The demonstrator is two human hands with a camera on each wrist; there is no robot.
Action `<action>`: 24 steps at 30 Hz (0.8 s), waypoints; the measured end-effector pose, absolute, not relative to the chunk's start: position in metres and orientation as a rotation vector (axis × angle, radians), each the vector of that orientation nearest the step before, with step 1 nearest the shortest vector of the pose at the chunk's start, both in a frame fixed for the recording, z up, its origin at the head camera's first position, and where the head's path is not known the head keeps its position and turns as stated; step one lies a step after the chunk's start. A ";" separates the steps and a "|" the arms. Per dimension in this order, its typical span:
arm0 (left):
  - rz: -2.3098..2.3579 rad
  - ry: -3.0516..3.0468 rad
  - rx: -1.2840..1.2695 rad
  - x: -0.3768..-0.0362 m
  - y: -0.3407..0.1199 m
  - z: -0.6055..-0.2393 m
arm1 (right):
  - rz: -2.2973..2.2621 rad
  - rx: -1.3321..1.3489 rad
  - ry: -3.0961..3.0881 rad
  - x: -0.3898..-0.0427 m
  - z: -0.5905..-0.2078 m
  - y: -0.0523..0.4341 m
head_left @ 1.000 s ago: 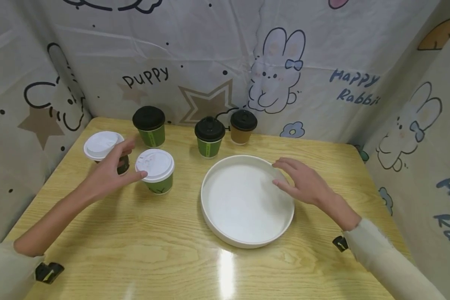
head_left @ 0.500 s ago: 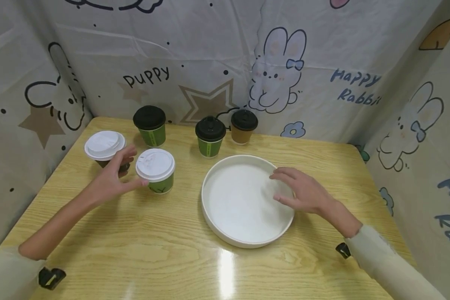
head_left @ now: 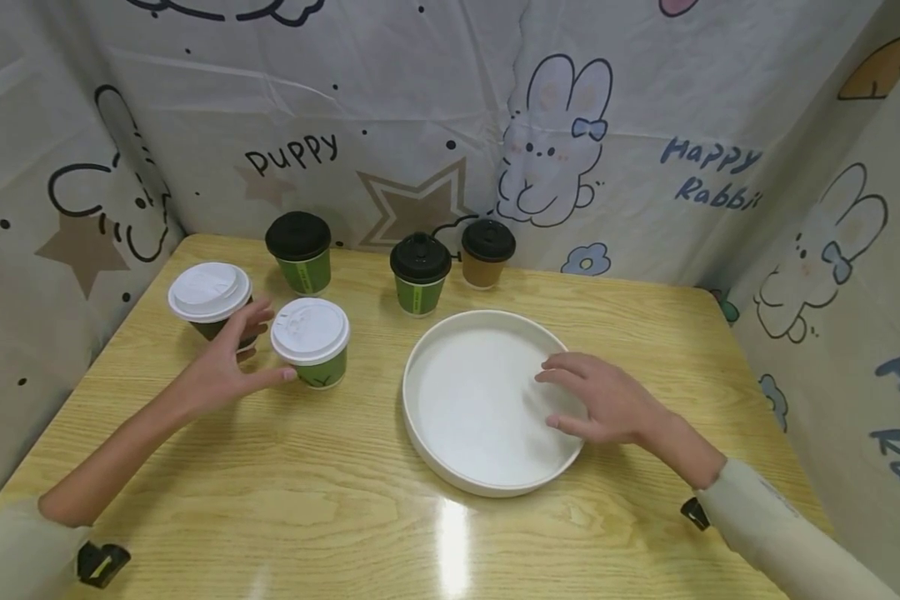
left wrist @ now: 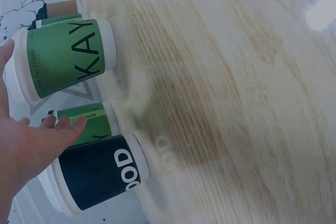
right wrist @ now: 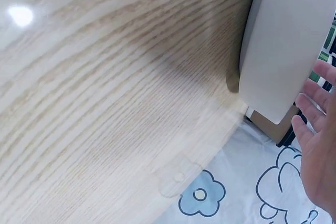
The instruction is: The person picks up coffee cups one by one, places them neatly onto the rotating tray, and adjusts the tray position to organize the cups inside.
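Observation:
My left hand point(head_left: 266, 346) lies open between two white-lidded cups. Its thumb reaches the side of the green cup point(head_left: 311, 343), and its fingers stretch toward the dark cup point(head_left: 212, 298). The left wrist view shows the green "KAY" cup point(left wrist: 65, 59), the dark cup point(left wrist: 100, 174) and my straight fingers point(left wrist: 63, 129) between them, holding nothing. My right hand point(head_left: 562, 398) hovers open with spread fingers over the right side of the round white tray point(head_left: 487, 483). In the right wrist view the tray's wall point(right wrist: 283, 51) is beside my fingers point(right wrist: 315, 103).
Two green cups with black lids point(head_left: 300, 250) point(head_left: 420, 273) and a brown cup with a black lid point(head_left: 486, 252) stand along the back of the wooden table point(head_left: 330, 500). Printed cloth walls close in the back and both sides.
My left hand drew back a little, its thumb dropping from the green cup's lid to its side. My right hand slid from the tray's far right rim toward me over the tray.

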State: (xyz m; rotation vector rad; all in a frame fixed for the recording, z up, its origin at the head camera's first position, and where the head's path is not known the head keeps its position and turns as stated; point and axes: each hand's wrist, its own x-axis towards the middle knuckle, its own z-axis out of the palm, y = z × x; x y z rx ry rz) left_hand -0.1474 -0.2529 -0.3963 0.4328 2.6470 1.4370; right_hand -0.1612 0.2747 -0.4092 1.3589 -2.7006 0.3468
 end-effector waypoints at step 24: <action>1.443 2.612 0.419 -0.146 -0.243 -0.405 | 0.341 1.544 -2.574 -0.143 -0.432 0.287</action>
